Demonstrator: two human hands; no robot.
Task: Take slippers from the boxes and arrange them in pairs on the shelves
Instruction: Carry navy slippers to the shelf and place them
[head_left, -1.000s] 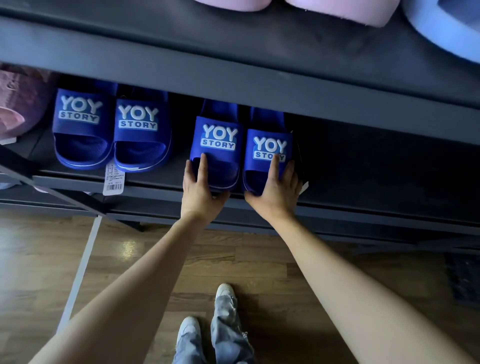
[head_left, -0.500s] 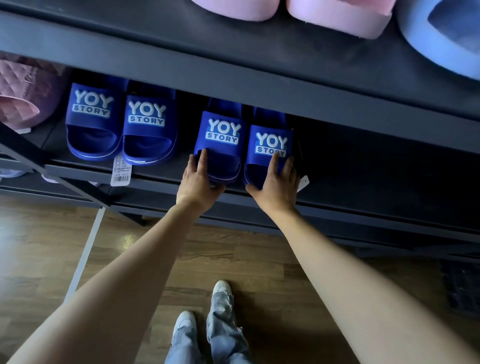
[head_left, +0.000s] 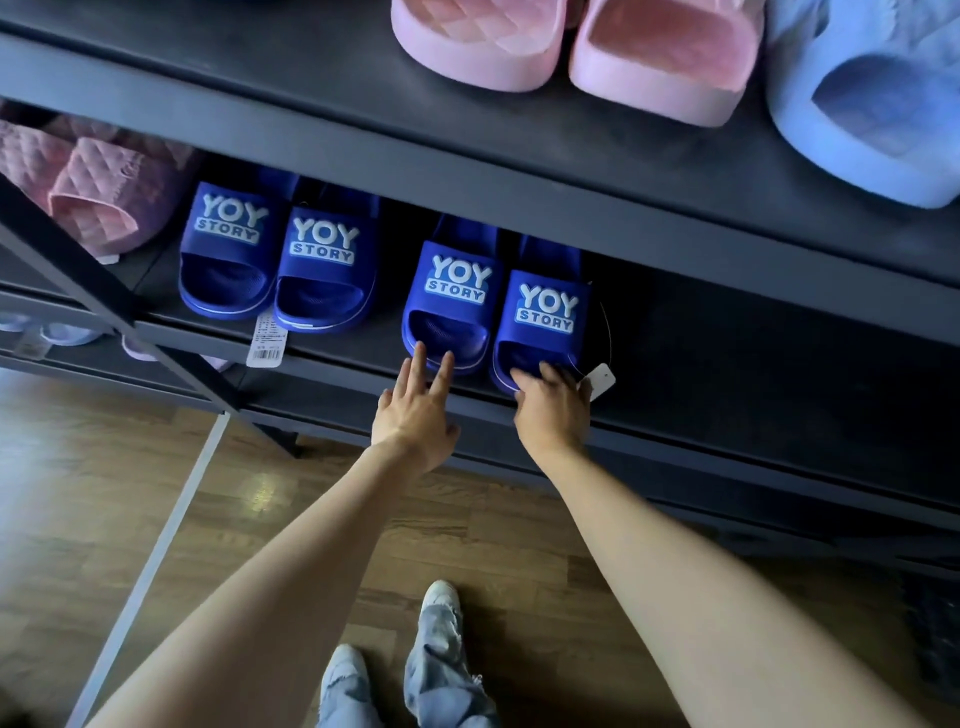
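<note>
Head cam, just the one view. The pair being set down sits on the middle shelf (head_left: 727, 364), pretty much dead centre of the shot. The left blue slipper (head_left: 453, 306) and right blue slipper (head_left: 543, 327) are side by side and touching. Both run lengthwise roughly 12 to 6, heels back at 12 under the upper shelf (head_left: 467, 171), open toes facing 6 toward the person, "YOY STORY" straps reading right way up.

The left hand (head_left: 415, 415) has a wide, flat grip: fingers straight and spread, tips just touching the left slipper's toe edge, holding nothing. The right hand (head_left: 553, 410) has a narrow grip, fingers curled down over the right slipper's toe rim (a bit blurry there). A white tag (head_left: 600, 381) pokes out at 3 o'clock of that hand.

Over at 9 o'clock on the same shelf is a second blue pair (head_left: 322, 260), also toes to 6, with a barcode tag (head_left: 267, 338) hanging off the front.
</note>
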